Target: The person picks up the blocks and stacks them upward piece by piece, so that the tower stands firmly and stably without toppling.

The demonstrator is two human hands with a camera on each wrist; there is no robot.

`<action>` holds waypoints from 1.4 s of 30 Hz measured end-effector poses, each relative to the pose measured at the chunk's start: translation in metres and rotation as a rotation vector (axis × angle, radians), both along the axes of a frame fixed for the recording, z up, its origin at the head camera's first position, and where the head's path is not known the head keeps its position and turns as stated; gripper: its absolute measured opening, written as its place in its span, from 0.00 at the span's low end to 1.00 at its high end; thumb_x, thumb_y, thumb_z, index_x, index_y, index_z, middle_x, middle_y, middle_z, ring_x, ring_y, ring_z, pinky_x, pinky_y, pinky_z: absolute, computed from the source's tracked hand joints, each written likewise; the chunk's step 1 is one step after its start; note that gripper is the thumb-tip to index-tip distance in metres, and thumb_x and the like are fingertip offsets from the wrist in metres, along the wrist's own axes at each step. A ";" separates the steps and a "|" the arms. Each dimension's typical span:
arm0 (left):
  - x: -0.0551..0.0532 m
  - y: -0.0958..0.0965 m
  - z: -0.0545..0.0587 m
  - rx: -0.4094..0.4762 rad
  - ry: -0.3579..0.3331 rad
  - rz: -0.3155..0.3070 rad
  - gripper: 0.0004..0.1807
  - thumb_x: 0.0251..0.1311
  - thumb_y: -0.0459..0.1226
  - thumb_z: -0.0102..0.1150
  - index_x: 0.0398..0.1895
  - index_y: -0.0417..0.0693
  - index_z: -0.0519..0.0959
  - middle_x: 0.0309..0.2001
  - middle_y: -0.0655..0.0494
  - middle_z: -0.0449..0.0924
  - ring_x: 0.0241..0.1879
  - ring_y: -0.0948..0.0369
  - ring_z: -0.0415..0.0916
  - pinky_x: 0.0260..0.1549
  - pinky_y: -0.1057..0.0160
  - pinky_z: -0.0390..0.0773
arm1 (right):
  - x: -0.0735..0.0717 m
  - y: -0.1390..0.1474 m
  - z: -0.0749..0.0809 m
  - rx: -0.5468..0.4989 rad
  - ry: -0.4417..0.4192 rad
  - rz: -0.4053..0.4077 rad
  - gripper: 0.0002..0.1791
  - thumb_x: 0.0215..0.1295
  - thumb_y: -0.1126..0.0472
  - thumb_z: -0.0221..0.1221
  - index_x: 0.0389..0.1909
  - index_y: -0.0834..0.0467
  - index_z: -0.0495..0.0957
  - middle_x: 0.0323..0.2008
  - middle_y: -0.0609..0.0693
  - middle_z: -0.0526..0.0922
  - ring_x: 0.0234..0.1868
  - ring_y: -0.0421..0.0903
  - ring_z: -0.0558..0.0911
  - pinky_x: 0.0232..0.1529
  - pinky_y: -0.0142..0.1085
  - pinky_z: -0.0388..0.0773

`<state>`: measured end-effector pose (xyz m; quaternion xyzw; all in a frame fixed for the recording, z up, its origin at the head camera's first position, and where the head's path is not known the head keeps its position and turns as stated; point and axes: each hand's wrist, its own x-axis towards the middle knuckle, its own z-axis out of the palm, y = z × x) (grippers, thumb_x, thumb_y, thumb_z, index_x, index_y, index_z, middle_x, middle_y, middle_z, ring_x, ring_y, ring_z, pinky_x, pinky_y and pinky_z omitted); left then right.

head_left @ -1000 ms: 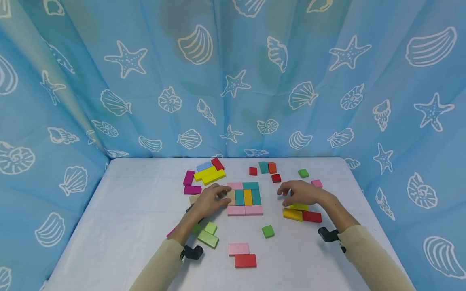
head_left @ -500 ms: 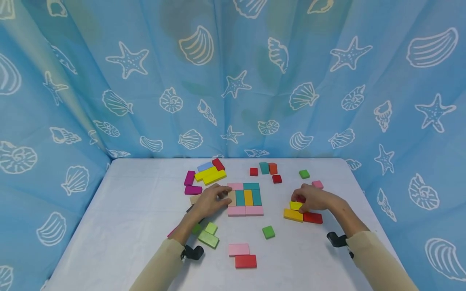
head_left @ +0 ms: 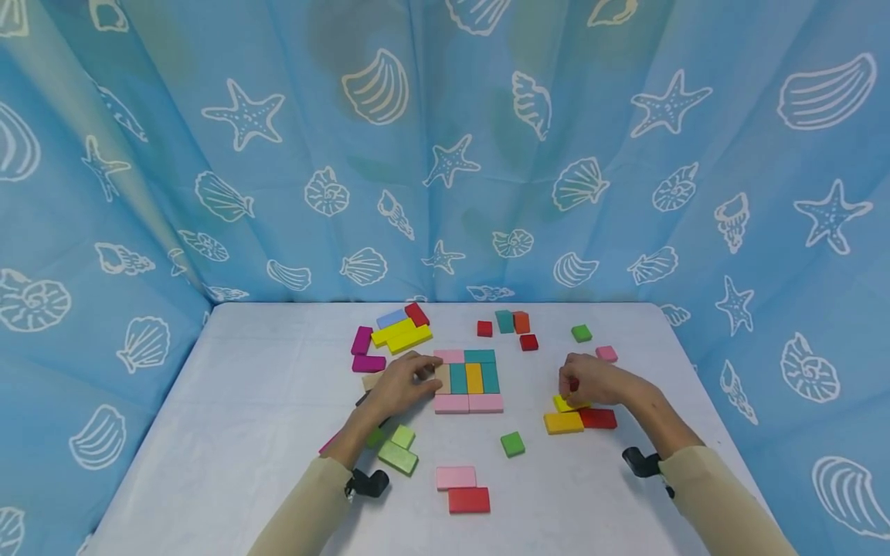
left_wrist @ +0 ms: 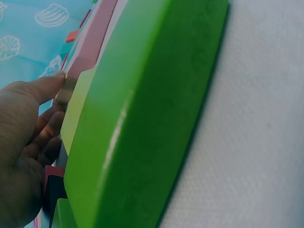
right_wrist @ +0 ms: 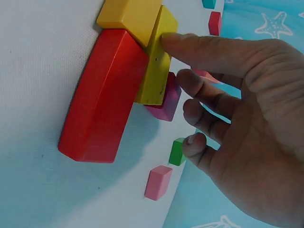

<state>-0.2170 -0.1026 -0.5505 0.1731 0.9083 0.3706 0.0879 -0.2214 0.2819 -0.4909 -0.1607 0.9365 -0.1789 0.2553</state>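
In the middle of the table lies a flat rectangle of wooden blocks, with a teal block [head_left: 458,378], an orange-yellow block [head_left: 473,378] and pink blocks [head_left: 451,404]. My left hand [head_left: 402,384] rests at its left side, thumb tip against a beige block [head_left: 443,378]; the left wrist view shows its other fingers loosely bent behind. On the right, my right hand [right_wrist: 251,109] touches a yellow block [right_wrist: 159,64] with the thumb. Its index finger is beside a magenta block [right_wrist: 167,102] behind the yellow one, and the other fingers curl loosely. A red block [right_wrist: 102,97] and an amber block [right_wrist: 130,16] adjoin.
Green blocks [head_left: 399,456] lie by my left forearm, magenta and yellow blocks [head_left: 409,338] at the back left. A green cube [head_left: 512,444], a pink block [head_left: 456,477] and a red block [head_left: 469,500] lie in front. Small cubes are scattered behind; a shell-patterned curtain [head_left: 445,193] surrounds the table.
My right hand has moved right and down to the yellow blocks. The yellow block and the amber one beside it have shifted slightly towards me. The left hand stays at the rectangle.
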 end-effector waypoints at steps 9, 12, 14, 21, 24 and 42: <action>0.000 0.000 0.001 -0.008 0.005 0.000 0.25 0.64 0.48 0.67 0.64 0.58 0.78 0.48 0.61 0.79 0.46 0.63 0.75 0.48 0.62 0.79 | 0.005 0.002 0.001 0.048 0.025 0.037 0.21 0.47 0.63 0.78 0.42 0.44 0.84 0.43 0.45 0.75 0.46 0.46 0.74 0.42 0.34 0.83; 0.000 0.000 0.000 -0.007 0.007 0.003 0.25 0.64 0.48 0.67 0.64 0.58 0.78 0.48 0.61 0.79 0.46 0.63 0.75 0.48 0.63 0.79 | 0.005 0.001 0.000 0.046 0.035 0.031 0.21 0.46 0.63 0.78 0.39 0.44 0.82 0.41 0.44 0.75 0.45 0.45 0.73 0.41 0.34 0.82; 0.000 0.000 0.000 -0.008 0.010 0.004 0.25 0.64 0.48 0.67 0.64 0.58 0.78 0.48 0.61 0.79 0.46 0.63 0.75 0.48 0.63 0.79 | 0.005 -0.001 0.000 0.036 0.034 0.035 0.20 0.47 0.63 0.78 0.38 0.45 0.80 0.39 0.44 0.75 0.43 0.45 0.73 0.40 0.34 0.82; 0.002 0.000 0.001 -0.004 0.008 0.007 0.25 0.64 0.47 0.67 0.64 0.57 0.78 0.49 0.59 0.79 0.46 0.62 0.75 0.49 0.62 0.79 | 0.007 -0.008 0.000 0.002 -0.022 0.007 0.19 0.52 0.64 0.75 0.38 0.49 0.76 0.32 0.45 0.76 0.37 0.45 0.76 0.39 0.35 0.81; 0.002 0.000 0.002 -0.001 0.002 0.004 0.25 0.64 0.47 0.67 0.64 0.57 0.78 0.49 0.59 0.79 0.47 0.61 0.75 0.49 0.61 0.79 | 0.006 -0.011 0.000 -0.009 -0.014 -0.016 0.18 0.53 0.61 0.75 0.41 0.48 0.77 0.33 0.44 0.78 0.37 0.44 0.76 0.39 0.34 0.81; 0.001 0.000 0.000 -0.006 0.015 -0.005 0.25 0.64 0.47 0.67 0.64 0.58 0.78 0.49 0.60 0.79 0.47 0.63 0.75 0.49 0.63 0.79 | -0.018 -0.061 -0.012 -0.502 -0.086 -0.090 0.20 0.65 0.53 0.67 0.56 0.49 0.78 0.44 0.51 0.80 0.41 0.50 0.83 0.45 0.42 0.82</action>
